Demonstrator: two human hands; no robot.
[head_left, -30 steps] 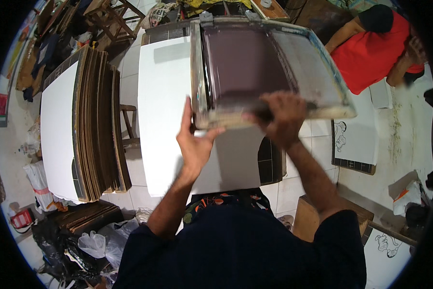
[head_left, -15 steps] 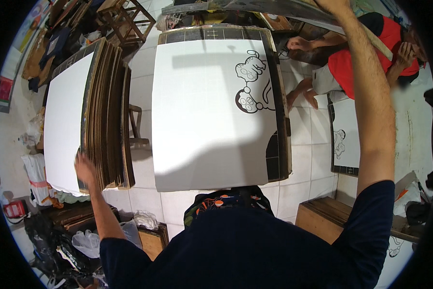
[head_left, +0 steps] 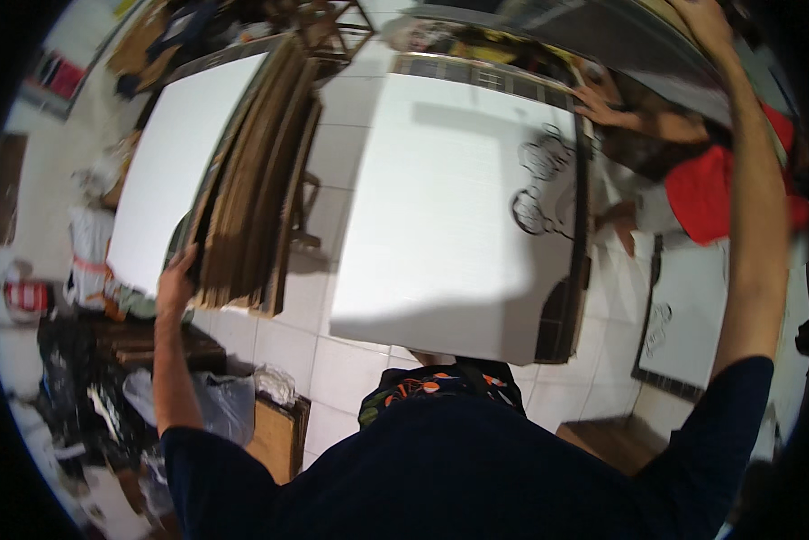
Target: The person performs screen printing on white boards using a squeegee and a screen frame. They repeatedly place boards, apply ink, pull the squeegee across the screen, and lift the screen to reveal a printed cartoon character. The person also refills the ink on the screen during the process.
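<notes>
My left hand grips the near edge of the top board on the left stack; white fabric covers that board. My right hand is raised at the far right, closed on the edge of a tilted printing screen frame. Between my arms lies a second board with white fabric, carrying a black outline print of cartoon figures along its right side. A co-worker's hand is at this board's far right corner. The picture is slightly blurred.
Under the top board, the stack holds several brown boards. A co-worker in red sits at the right, beside another printed board. Wooden stools stand at the back. Plastic bags and boards lie at lower left.
My view has swung left, so the boards appear farther right. My left hand has closed on the top board's edge. The co-worker's hand has reached the middle board's corner.
</notes>
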